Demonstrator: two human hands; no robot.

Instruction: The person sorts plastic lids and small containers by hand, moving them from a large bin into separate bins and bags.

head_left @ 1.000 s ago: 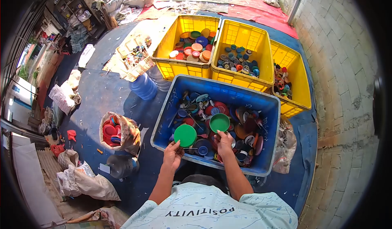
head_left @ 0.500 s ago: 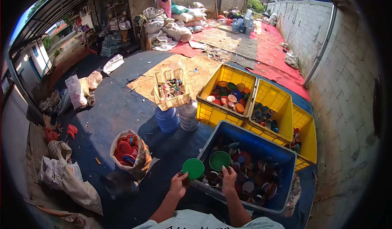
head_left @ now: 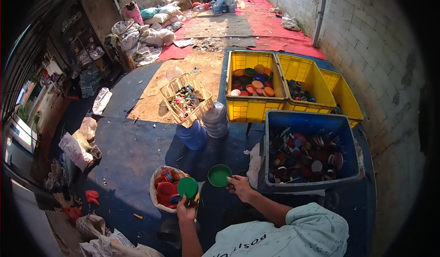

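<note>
A flat green lid point(head_left: 188, 187) is pinched in my left hand point(head_left: 185, 210), over the near right side of an open woven sack point(head_left: 155, 194). Red lids point(head_left: 166, 190) and a few of other colours fill that sack. My right hand point(head_left: 241, 188) grips the rim of a second green lid point(head_left: 219, 175), its hollow side facing up. That lid is above the dark floor mat, between the sack and the blue crate point(head_left: 311, 119). Inside the crate lie many mixed caps and lids point(head_left: 305, 156), mostly dark or red.
Three yellow crates point(head_left: 256, 105) with sorted caps stand behind the blue crate. A cream basket point(head_left: 204, 108) of small items rests on blue water jugs point(head_left: 191, 135). Full sacks point(head_left: 160, 16) are heaped at the back left. A block wall point(head_left: 385, 55) runs along the right.
Both hands, each with its green lid, have moved left from the blue crate to the sack. My view has turned, so the crate now appears farther right.
</note>
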